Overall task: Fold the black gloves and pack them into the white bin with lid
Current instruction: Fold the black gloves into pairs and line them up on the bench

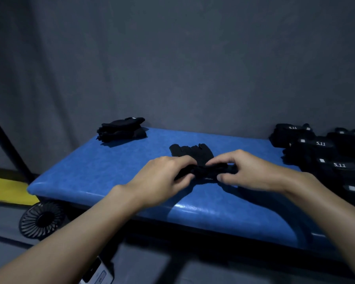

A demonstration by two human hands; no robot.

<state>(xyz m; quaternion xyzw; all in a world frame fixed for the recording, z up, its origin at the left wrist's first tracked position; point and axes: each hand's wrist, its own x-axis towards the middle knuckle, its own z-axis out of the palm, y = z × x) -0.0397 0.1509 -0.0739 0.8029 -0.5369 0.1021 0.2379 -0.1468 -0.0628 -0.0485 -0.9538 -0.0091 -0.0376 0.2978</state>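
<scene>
Nearest the camera, two bare forearms are reaching forward from the lower corners. Beneath the left one a small white object [96, 271] is showing at the bottom edge; it is too blurred to identify. Just beyond, a round black fan [42, 219] is sitting on the floor under the near left corner of a blue padded bench [90, 171], beside a yellow floor stripe [8, 190].

Over the middle of the bench, the left hand [162, 177] and the right hand [248, 171] are meeting. Both are gripping the black glove [203, 171], each pinching its bunched near end between curled fingers and thumb, the left hand on the left side and the right hand on the right. The glove's far end, with its short finger stubs pointing away, is lying flat on the blue padding. It may be a pair laid one on the other, but the dark fabric makes that hard to tell.

Further right, a pile of black gloves [320, 152] with white "5.11" marks and small white tags is spreading over the bench's right end. At the far left corner, a small stack of gloves [121, 129] is resting, well apart from the hands. Behind it all, a grey wall [172, 58] is filling the background.
</scene>
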